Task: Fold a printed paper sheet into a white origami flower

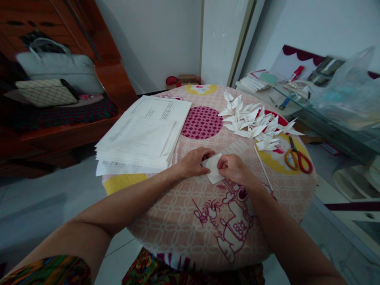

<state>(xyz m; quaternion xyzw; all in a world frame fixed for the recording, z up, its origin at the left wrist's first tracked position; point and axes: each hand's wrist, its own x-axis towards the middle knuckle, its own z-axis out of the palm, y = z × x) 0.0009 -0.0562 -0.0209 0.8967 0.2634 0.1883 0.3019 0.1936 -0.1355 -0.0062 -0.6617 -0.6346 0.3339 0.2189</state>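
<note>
A small folded piece of white paper (214, 171) lies low over the round table, between my two hands. My left hand (196, 161) grips its left edge, thumb in front and fingers behind. On its right side, my right hand (233, 168) is closed with the fingertips pinching the paper. Just beyond my right hand, several folded white paper cranes (252, 118) sit in a cluster. A thin white stick (263, 168) rests beside my right wrist. To the left of my left hand is a thick stack of printed paper sheets (142, 130).
Scissors (298, 156) with orange and red handles lie at the table's right edge. The patterned tablecloth (178, 221) covers the round table. A glass shelf (332, 122) with a plastic bag (350, 95) stands at right. Handbags (62, 73) rest on a wooden seat at left.
</note>
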